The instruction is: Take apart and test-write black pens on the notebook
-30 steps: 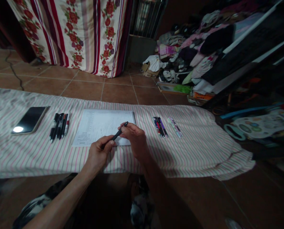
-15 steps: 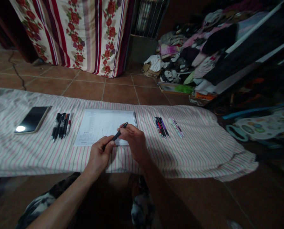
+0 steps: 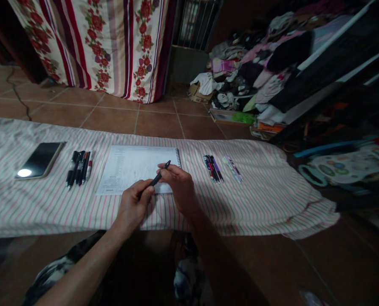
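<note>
head view: the pen (image 3: pixel 155 180) lies between the two hands, black and slanted, its far end leaning up and to the right. the left hand (image 3: pixel 134 203) is closed round its lower end, thumb along the near side, so that end is hidden in the grip. the right hand (image 3: pixel 180 183) has its thumb and fingers narrowed on the upper part, and the tip pokes out just past them. between the two grips the middle of the barrel is bare.

pen and hands are over the near right part of the notebook (image 3: pixel 135 163), whose spiral is on its right edge and whose page has print down the left side. whether the right hand touches the page, i cannot tell.

left of the notebook, apart from the left hand, is a row of dark pens (image 3: pixel 77 168), then the phone (image 3: pixel 41 159) with a bright glare at its near end. right of the right hand lie some coloured pens (image 3: pixel 213 168), and just beyond them a few pale pens (image 3: pixel 233 168). all rest on the striped cloth (image 3: pixel 259 204) over the bench.
</note>
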The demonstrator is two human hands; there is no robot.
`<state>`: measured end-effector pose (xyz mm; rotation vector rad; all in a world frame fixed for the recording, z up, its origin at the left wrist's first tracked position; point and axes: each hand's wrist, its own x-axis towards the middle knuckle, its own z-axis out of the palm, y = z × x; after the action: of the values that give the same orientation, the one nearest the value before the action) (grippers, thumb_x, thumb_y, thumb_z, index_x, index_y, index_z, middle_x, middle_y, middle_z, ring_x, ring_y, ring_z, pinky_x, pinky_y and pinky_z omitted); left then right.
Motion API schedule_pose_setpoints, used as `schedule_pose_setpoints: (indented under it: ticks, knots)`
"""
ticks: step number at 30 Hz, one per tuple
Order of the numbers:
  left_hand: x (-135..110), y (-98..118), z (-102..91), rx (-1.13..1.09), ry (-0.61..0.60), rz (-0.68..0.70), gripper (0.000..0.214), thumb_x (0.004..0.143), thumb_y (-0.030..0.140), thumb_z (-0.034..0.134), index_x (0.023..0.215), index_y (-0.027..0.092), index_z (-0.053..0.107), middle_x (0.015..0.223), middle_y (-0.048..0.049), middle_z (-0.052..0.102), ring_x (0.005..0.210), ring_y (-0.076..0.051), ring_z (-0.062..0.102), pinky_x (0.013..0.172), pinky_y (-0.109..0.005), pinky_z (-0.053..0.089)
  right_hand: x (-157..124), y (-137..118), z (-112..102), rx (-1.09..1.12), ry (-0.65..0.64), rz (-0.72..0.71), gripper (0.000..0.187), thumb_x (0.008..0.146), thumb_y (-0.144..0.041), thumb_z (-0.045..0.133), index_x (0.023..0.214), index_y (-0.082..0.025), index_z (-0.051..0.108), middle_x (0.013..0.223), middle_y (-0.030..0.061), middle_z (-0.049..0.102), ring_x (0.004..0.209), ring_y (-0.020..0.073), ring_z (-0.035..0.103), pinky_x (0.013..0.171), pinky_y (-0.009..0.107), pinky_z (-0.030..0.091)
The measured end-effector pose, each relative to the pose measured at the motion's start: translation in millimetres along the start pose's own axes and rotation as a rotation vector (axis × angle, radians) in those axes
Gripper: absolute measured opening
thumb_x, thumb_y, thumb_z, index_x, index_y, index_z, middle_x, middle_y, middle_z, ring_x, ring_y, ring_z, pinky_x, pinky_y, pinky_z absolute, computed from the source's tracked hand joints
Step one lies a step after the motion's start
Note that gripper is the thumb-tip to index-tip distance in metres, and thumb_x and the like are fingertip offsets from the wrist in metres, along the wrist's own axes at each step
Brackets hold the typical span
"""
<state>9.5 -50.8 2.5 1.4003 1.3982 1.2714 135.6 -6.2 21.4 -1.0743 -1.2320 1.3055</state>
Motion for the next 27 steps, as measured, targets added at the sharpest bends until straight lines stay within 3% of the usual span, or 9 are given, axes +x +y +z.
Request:
schedule_pose_setpoints:
  ticks: [6,10,13,16,19,27]
  knots:
    - [1,10,6.3,-0.244,0.04,-0.212,0.027,0.069,0.03,0.061,0.088,0.013,0.067,0.055,0.0034,0.055,0.045,-0.008,0.047,0.046,-0.022,0.039,3,1,-1,-0.032,0.005,-0.025,0.023,0.073,-0.035,0.059,0.09,-0.021,0.067,0.077,-0.0004,0.065,0.066,0.0107,0.055,0.064,0.024,0.042]
    - [2,9,7.4,-0.274,0.034,-0.25,0.03,0.069,0.031,0.06,0.09,0.012,0.066,0.058,0.0024,0.057,0.046,-0.009,0.048,0.048,-0.023,0.04,4,2,1,-0.013,-0.004,-0.008,0.022,0.071,-0.033,0.059,0.086,-0.019,0.065,0.074,-0.001,0.063,0.067,0.0114,0.055,0.065,0.024,0.042]
    - [2,3,6.8,-0.103,0.079,-0.187,0.026,0.073,0.031,0.056,0.089,0.014,0.066,0.057,0.0018,0.058,0.05,-0.012,0.051,0.052,-0.025,0.041,4,5,7,-0.009,0.03,-0.006,0.018,0.07,-0.032,0.059,0.082,-0.018,0.061,0.072,-0.0017,0.06,0.067,0.0119,0.055,0.067,0.025,0.042]
    - [3,-2,5.7,0.169,0.154,-0.025,0.02,0.077,0.028,0.053,0.089,0.017,0.064,0.073,-0.0021,0.064,0.069,-0.017,0.058,0.066,-0.028,0.044,4,8,12,0.033,0.097,-0.006,0.018,0.067,-0.033,0.063,0.075,-0.019,0.054,0.068,-0.0032,0.057,0.064,0.0112,0.054,0.065,0.024,0.042]
    - [2,-3,5.6,0.341,0.146,0.102,0.017,0.08,0.028,0.05,0.09,0.019,0.061,0.082,-0.0035,0.065,0.079,-0.018,0.059,0.071,-0.029,0.043,4,9,14,0.03,0.152,0.004,0.023,0.064,-0.035,0.066,0.067,-0.02,0.048,0.064,-0.0049,0.054,0.059,0.0097,0.05,0.06,0.023,0.04]
    - [-1,-5,8.9,0.395,0.145,0.146,0.014,0.082,0.027,0.048,0.088,0.019,0.057,0.08,-0.0026,0.062,0.077,-0.018,0.059,0.07,-0.029,0.044,2,13,14,-0.107,0.183,0.036,0.03,0.065,-0.043,0.064,0.064,-0.02,0.044,0.055,-0.0073,0.043,0.051,0.0083,0.04,0.051,0.022,0.034]
